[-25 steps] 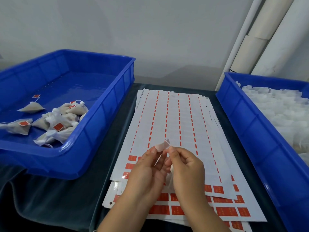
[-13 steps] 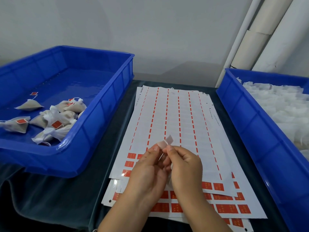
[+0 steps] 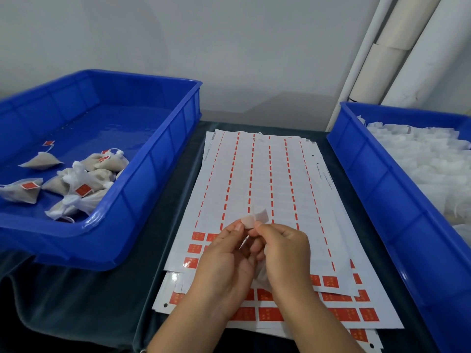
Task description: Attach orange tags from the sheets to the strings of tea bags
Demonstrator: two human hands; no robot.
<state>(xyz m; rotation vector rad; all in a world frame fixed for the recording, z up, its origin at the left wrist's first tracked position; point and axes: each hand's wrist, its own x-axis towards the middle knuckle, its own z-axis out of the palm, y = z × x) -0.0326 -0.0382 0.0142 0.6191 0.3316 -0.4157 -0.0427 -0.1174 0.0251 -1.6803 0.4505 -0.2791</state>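
Blue, white and orange around my hands

The tag point(image 3: 255, 220) I pinch shows its pale pinkish-white back; under my grip the white sheets point(image 3: 267, 189) carry dashed orange stripes and orange rectangles. Left of it a glossy blue bin point(image 3: 142, 189) holds beige tea bags point(image 3: 84, 179) with orange tags; right, another blue bin point(image 3: 377, 189) holds white bags point(image 3: 428, 169).

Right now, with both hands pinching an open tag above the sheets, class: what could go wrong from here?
1. The tag is half folded between the left hand and right hand; its flaps might close crooked or miss the thin string, which is hard to see.
2. The tea bag is tucked under the right hand and might slip onto the sheets.
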